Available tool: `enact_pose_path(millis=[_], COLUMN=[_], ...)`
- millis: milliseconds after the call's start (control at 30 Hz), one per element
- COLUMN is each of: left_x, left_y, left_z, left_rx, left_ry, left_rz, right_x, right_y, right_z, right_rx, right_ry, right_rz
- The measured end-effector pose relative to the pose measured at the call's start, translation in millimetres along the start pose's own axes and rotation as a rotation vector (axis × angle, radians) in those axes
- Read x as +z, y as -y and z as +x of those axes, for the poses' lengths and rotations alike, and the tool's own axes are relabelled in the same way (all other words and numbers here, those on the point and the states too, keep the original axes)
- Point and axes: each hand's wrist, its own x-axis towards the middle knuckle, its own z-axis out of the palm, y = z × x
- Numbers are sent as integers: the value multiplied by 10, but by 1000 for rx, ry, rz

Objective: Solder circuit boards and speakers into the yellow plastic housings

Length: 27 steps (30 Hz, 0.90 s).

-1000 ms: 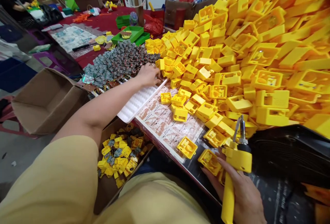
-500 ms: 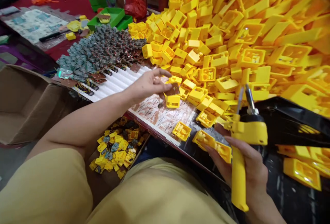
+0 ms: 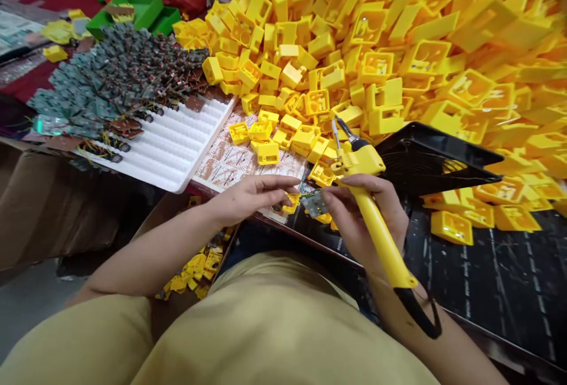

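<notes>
Head view, left hand (image 3: 252,199) pinching yellow housing (image 3: 291,203), right hand (image 3: 365,211) gripping soldering iron (image 3: 376,222), circuit board (image 3: 313,203) between them

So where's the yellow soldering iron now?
The yellow soldering iron is in the right hand, centre-right of the head view, just left of the black fan.

Small yellow plastic case (image 3: 291,203), tilted, at lower centre of the frame, just beside a grey-green circuit board (image 3: 313,204); yellow soldering iron (image 3: 374,208) aslant, tip toward upper left.

No readable text, printed paper sheet (image 3: 224,163) too small to read
</notes>
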Motion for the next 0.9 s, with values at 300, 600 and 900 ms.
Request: enact_pose_path(millis=[300,600,900], left_x=[433,-165,-158], left_y=[217,10,110], left_z=[68,-134,38], left_rx=[288,173,286], left_ry=[-284,-223,-111], left_rz=[-223,464,1067], right_x=[192,151,30], right_y=[84,-192,-269], right_z=[-133,-41,-72], right_rx=[-4,-254,-324], right_ry=[-14,251,349], right_rz=[8,-289,-365])
